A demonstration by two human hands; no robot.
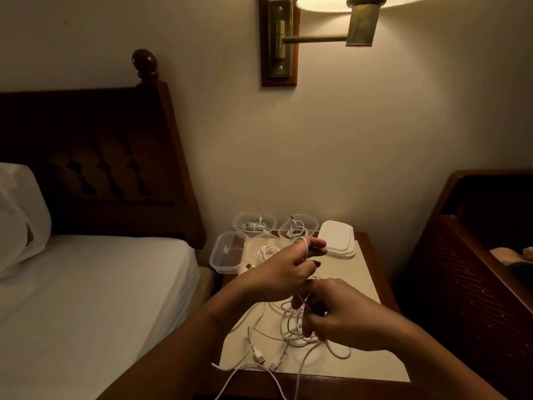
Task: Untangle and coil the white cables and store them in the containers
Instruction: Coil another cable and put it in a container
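Both hands (pixel 291 295) gripping white cables (pixel 291 327)

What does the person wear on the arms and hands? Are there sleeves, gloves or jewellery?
Both forearms are bare; no sleeve shows. The left hand and the right hand wear no glove, and I see no ring, watch or bracelet. Some left fingernails look dark, perhaps painted; the light is dim.
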